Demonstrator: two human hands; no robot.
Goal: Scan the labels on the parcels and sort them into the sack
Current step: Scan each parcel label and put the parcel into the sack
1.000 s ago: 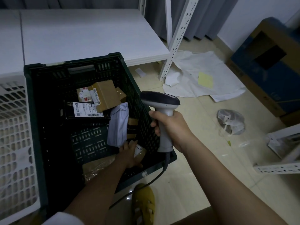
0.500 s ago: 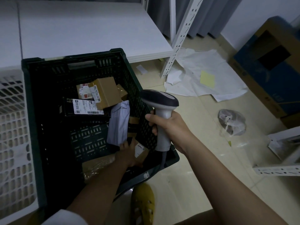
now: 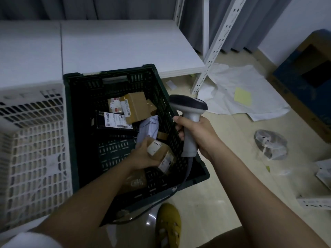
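The room is dim, with a pale tiled floor [image 3: 223,176] and grey curtains [image 3: 107,8] along the far wall. A low white desk [image 3: 116,45] stands in front of them, next to a white perforated shelf upright [image 3: 213,51]. A dark green crate [image 3: 161,97] sits on the floor against the desk, with a white crate [image 3: 32,149] just beside it on the left.

Inside the green crate, the left hand [image 3: 141,156] grips a small brown parcel [image 3: 161,154] bearing white labels. Other parcels lie further back: a brown box [image 3: 138,106], a black box with a label [image 3: 114,120] and a pale bag [image 3: 150,126]. The right hand [image 3: 198,133] is wrapped round the handle of a grey scanner [image 3: 189,119] held over the crate's right wall.

Crumpled white sheets [image 3: 241,92] with a yellow note [image 3: 242,96], a clear plastic bag [image 3: 270,144] and a blue and brown carton [image 3: 308,77] lie on the floor to the right. A yellow shoe [image 3: 168,224] shows at the bottom.
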